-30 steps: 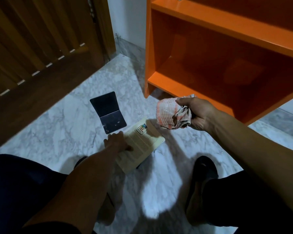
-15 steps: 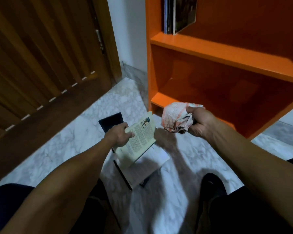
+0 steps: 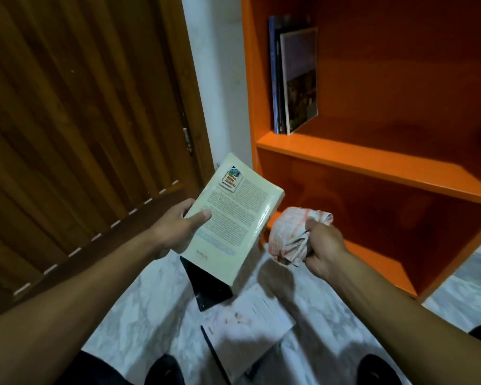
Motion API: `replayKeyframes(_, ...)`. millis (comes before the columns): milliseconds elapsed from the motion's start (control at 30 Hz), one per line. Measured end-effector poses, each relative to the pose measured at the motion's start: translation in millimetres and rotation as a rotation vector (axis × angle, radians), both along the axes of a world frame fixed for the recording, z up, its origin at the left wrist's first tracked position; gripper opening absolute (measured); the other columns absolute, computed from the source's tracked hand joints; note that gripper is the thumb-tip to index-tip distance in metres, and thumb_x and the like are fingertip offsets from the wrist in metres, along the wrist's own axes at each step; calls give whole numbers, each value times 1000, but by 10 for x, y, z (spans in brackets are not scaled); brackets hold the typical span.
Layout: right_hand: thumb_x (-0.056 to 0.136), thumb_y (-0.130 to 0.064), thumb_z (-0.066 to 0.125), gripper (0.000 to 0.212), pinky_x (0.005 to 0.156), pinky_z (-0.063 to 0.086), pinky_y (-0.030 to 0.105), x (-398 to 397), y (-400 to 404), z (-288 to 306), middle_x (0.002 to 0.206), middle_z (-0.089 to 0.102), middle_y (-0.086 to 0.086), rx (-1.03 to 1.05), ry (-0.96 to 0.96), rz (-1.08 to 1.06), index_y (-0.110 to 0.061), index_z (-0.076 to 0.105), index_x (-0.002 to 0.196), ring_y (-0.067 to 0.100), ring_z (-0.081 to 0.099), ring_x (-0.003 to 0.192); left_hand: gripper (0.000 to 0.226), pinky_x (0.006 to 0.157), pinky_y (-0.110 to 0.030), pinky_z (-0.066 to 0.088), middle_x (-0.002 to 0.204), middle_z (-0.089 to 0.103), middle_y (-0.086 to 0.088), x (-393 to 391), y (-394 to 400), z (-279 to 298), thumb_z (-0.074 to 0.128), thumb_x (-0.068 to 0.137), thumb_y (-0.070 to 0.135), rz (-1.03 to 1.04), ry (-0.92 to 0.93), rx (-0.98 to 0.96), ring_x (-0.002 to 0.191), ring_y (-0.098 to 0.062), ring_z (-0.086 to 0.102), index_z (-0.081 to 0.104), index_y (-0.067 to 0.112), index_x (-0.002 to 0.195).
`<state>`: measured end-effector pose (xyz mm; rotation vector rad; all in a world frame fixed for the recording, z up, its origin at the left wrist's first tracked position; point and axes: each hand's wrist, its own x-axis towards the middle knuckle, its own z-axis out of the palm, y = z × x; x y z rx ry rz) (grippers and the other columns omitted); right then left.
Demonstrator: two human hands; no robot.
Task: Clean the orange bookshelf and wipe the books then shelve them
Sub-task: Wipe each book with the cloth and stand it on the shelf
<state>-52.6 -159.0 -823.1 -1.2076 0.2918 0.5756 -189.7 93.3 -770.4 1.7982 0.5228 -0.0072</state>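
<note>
Paperback (image 3: 231,220) sits raised in the left hand (image 3: 175,229), thumb pressed on its cream back cover, fingers hidden beneath; its long axis runs from that hand up and away toward the orange bookshelf (image 3: 372,162). Just to its right, close to the book's free edge but apart from it, the right hand (image 3: 321,244) clenches a crumpled pale cloth (image 3: 292,234) with faint orange checks. The cloth hand is the nearer one for the wipe, which looks to be the coming step. The cover is glossy and slightly bowed, the pages yellowed. Two books (image 3: 295,79) stand upright at the left end of the upper shelf. On the marble floor (image 3: 156,287) below lie a dark notebook (image 3: 208,284) and a white booklet (image 3: 247,326).
</note>
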Motion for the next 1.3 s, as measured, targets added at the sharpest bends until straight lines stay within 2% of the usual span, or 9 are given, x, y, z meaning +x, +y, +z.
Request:
replayKeyframes(167, 103, -22, 48, 27, 77, 58, 60, -62, 51, 148, 107, 70, 28, 16, -45, 50, -2, 60, 117, 38, 70, 89, 26, 79, -44, 62, 113, 76, -4, 1, -464, 115, 54, 100, 24, -41, -100, -182, 100, -26, 74, 57, 22, 125)
replayKeyframes(300, 100, -39, 53, 41, 88, 55, 59, -143, -85, 227, 113, 71, 21, 225, -36, 138, -6, 66, 119, 42, 69, 102, 28, 89, -53, 58, 118, 74, -5, 37, -705, 55, 53, 99, 27, -58, -125, -203, 105, -29, 72, 55, 26, 128)
replayKeyframes(533, 100, -19, 55, 33, 86, 57, 51, -228, -144, 257, 124, 68, 16, 333, -243, 230, -10, 60, 131, 36, 67, 110, 31, 96, -49, 55, 123, 71, 4, 77, -856, -66, 52, 102, 26, -35, -179, -42, 106, -18, 72, 52, 32, 133)
replayKeyframes(700, 101, -21, 51, 34, 88, 57, 52, -259, -142, 343, 126, 66, 20, 375, -190, 312, -6, 58, 132, 38, 65, 113, 51, 82, -43, 61, 119, 72, 3, 69, -797, -2, 64, 94, 18, 15, -247, -162, 103, -20, 73, 48, 42, 135)
replayKeyframes(800, 101, -29, 51, 37, 95, 52, 56, -277, -123, 385, 122, 68, 21, 353, -148, 317, -6, 59, 130, 39, 66, 111, 56, 92, -56, 56, 120, 72, -5, 64, -775, 20, 71, 85, 28, 5, -200, -236, 105, -29, 72, 52, 26, 138)
replayKeyframes(900, 100, -43, 49, 43, 93, 52, 55, -281, -107, 441, 112, 72, 18, 359, -1, 243, -8, 70, 114, 36, 71, 100, 46, 82, -50, 61, 116, 74, -8, 81, -759, 34, 66, 91, 24, 86, -197, -348, 100, -31, 73, 51, 18, 135)
replayKeyframes(1067, 103, -19, 48, 31, 98, 48, 57, -109, -116, 431, 121, 65, 27, 254, 218, 60, 3, 60, 121, 41, 64, 112, 32, 59, -32, 60, 94, 78, 0, 84, -823, 101, 58, 97, 23, 105, -246, -333, 84, -22, 77, 51, 14, 127)
replayKeyframes(1200, 103, -13, 46, 24, 62, 60, 40, 51, -163, 545, 95, 71, 25, 138, 26, -220, 6, 60, 108, 32, 74, 78, 33, 69, -38, 63, 99, 78, -1, 84, -884, 141, 56, 97, 24, 74, -275, -267, 90, -25, 76, 49, 13, 128)
replayKeyframes(1300, 101, -32, 53, 25, 66, 54, 36, 121, -210, 780, 95, 70, 7, -48, -506, -301, -10, 57, 111, 20, 68, 77, 29, 70, -38, 62, 100, 78, 0, 87, -921, 136, 54, 99, 25, 49, -282, -226, 92, -26, 76, 49, 14, 125)
